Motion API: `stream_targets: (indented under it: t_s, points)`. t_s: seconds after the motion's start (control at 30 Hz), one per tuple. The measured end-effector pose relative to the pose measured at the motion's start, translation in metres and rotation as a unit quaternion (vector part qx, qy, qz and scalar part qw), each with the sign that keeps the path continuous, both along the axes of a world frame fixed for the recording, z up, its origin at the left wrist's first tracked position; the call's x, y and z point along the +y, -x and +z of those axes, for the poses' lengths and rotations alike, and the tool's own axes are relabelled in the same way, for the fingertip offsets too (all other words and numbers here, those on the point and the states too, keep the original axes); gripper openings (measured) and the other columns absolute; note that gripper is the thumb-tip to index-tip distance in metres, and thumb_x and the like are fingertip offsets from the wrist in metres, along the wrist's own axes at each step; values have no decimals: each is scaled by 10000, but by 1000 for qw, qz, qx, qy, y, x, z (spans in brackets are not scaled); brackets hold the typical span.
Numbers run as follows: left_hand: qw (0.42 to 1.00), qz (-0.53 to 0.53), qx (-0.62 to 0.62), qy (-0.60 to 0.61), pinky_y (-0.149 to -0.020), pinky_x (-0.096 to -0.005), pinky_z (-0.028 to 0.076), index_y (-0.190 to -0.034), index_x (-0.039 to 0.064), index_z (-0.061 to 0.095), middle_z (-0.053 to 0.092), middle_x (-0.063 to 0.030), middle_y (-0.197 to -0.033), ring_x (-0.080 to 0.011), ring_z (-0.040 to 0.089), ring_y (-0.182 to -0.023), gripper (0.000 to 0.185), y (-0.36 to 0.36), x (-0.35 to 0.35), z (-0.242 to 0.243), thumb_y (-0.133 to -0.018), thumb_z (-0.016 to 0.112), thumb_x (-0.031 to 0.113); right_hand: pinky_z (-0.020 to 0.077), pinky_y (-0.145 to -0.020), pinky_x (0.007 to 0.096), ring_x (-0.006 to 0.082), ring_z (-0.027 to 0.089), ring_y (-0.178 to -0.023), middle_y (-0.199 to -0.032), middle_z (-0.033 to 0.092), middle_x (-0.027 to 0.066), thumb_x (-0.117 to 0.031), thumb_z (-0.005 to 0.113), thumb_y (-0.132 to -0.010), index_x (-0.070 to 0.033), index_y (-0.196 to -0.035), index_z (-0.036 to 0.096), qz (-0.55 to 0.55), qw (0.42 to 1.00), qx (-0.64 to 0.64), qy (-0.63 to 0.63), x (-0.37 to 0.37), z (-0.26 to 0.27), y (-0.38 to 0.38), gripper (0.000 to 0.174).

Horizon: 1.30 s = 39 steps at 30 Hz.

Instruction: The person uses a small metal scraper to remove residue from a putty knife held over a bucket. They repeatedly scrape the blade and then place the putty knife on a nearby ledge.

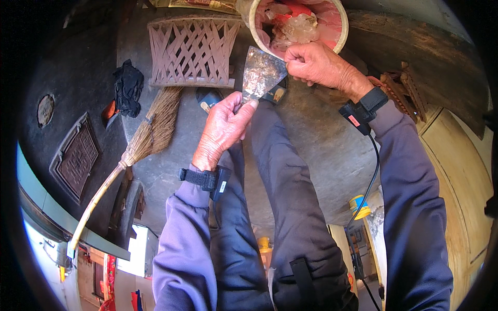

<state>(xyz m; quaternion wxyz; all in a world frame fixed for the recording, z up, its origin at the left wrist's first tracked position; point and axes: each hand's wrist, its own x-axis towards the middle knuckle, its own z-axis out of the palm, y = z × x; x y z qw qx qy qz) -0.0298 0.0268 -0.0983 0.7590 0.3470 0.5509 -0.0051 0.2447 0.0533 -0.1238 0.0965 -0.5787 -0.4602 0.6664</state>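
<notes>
My left hand [225,124] grips a putty knife [261,74] where the blade narrows, thumb on top. Its wide metal blade points up and away, blotched with rust and pale residue; the handle is hidden behind my fingers. Beside the blade's right corner is my right hand [317,64], its fingers curled closed with nothing visible in them. Whether it touches that corner I cannot tell. Just beyond both hands stands a round bin [344,29] with a pink plastic liner, holding crumpled clear plastic and red scraps.
A woven stool [194,54] stands beyond my left hand. A straw broom [149,124] leans at left, near a black cloth [127,88] and a dark stove wall with a metal door [76,155]. Folded wooden stools [404,89] are at right. My shoes [277,95] rest below the blade.
</notes>
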Motion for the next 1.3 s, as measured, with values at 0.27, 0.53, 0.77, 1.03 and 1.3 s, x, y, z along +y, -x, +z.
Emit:
stream_targets:
  t_s: [0.27,0.53,0.77,1.03,1.3]
  points:
    - [1000,-13,18,-4,-420,-213,344,-901,100,592,551,49,-671,-31,448,-470,238,5,-4,-3,-1032,638,294,516,-654,411,288,643,-663,-708,657,152,-276,589,-922,-20,-836,667,65,989,-81,-109,-4,-16,-7,280]
    - [1000,7,21,-18,-444,-212,356,-924,100,605,539,57,-672,-28,441,-491,224,1,-6,-3,-1028,642,295,538,-733,391,260,674,-722,-696,665,101,-334,591,-974,-58,-904,714,-9,956,-250,-155,-3,-28,-12,311]
    - [1000,-2,3,-3,-452,-211,361,-932,95,615,536,58,-667,-28,459,-502,222,-5,-3,0,-1030,639,293,526,-763,324,162,665,-824,-877,712,84,-381,753,-891,-67,-1101,730,-13,990,-120,-67,6,-5,11,379]
    - [995,-67,10,-76,-470,-213,373,-948,96,641,529,75,-679,-19,453,-531,219,-4,-9,-5,-1022,651,303,469,-629,341,149,570,-667,-697,612,54,-390,783,-849,-15,-836,658,22,994,-13,-110,15,-13,23,396]
    - [987,-108,36,-116,-502,-215,342,-1017,76,676,486,101,-705,-14,406,-571,236,0,-10,-1,-1009,669,311,494,-634,401,260,617,-613,-650,631,163,-390,702,-811,-6,-735,681,37,973,-118,-196,14,-10,26,392]
